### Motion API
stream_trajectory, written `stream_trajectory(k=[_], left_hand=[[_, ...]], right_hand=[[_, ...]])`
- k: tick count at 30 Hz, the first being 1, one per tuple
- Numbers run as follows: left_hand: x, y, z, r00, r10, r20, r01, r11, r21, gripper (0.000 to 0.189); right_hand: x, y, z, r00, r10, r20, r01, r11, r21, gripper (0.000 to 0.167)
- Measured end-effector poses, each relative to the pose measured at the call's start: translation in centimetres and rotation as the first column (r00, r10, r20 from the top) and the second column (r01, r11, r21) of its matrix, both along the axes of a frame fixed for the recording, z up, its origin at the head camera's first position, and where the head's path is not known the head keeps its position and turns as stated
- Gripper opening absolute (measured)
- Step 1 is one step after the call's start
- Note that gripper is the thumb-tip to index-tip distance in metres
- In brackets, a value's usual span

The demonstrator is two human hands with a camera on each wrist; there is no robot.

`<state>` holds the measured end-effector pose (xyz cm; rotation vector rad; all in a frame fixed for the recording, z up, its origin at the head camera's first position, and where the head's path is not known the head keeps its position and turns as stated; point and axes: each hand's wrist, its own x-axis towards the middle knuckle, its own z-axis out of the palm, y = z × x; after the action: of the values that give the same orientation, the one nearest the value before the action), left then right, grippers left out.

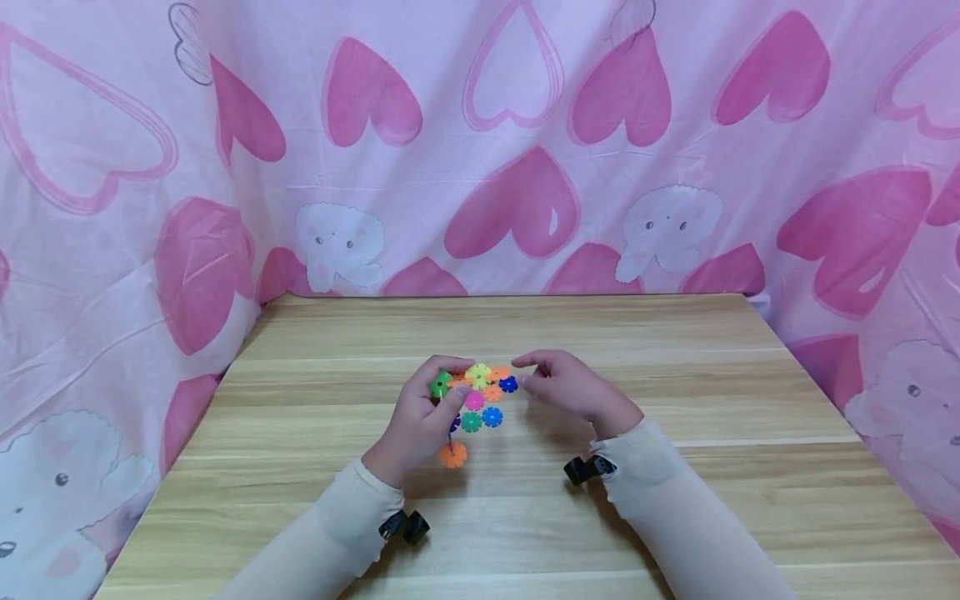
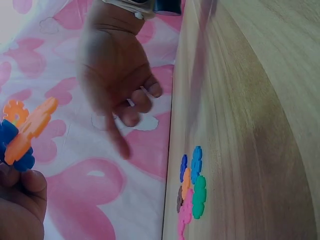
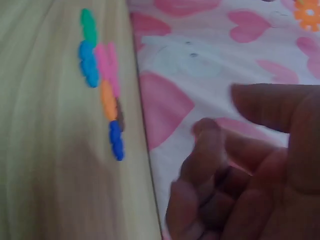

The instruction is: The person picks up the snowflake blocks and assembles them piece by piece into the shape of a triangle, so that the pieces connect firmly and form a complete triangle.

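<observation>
My left hand [image 1: 423, 408] holds a small build of joined plastic snowflake discs, its thumb on the near side. A green disc [image 1: 440, 383], a yellow disc [image 1: 478, 376] and, hanging lowest, an orange disc [image 1: 453, 454] show around that hand. In the left wrist view, orange and blue discs [image 2: 32, 131] stand above the fingertips; the rest of the build is hidden. To the right, my right hand [image 1: 566, 387] hovers over the table with nothing in it, index finger pointing towards the build. The right wrist view shows its thumb apart from loosely bent fingers [image 3: 200, 155].
Several loose discs lie on the wooden table [image 1: 675, 533] between the hands: light blue [image 1: 492, 417], sea green [image 1: 471, 422], pink [image 1: 474, 400] and dark blue [image 1: 508, 384], plus orange and brown ones. A pink heart-print cloth [image 1: 517, 200] hangs behind the table and at both sides.
</observation>
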<state>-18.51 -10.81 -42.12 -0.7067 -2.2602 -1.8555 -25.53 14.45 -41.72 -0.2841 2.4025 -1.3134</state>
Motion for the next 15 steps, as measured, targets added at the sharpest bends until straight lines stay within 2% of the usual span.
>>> stream_trajectory(k=[3,6,10,15], left_hand=[[0.0,0.0,0.0,1.000,-0.010,0.014,0.010,1.000,0.008,0.031],[0.0,0.1,0.0,1.000,-0.020,0.023,0.020,1.000,0.016,0.030],[0.0,0.1,0.0,0.999,-0.035,0.032,0.034,0.999,0.023,0.029],[0.0,0.1,-0.1,0.999,-0.037,0.038,0.036,0.999,0.024,0.029]], right_hand=[[0.1,-0.2,-0.7,0.999,0.025,0.032,-0.029,0.987,0.158,0.040],[0.4,-0.5,-1.1,0.995,0.055,0.079,-0.072,0.969,0.235,0.044],[0.5,-0.7,-1.5,0.988,0.084,0.127,-0.117,0.954,0.277,0.050],[0.5,-0.8,-1.5,0.988,0.063,0.141,-0.103,0.950,0.294,0.039]])
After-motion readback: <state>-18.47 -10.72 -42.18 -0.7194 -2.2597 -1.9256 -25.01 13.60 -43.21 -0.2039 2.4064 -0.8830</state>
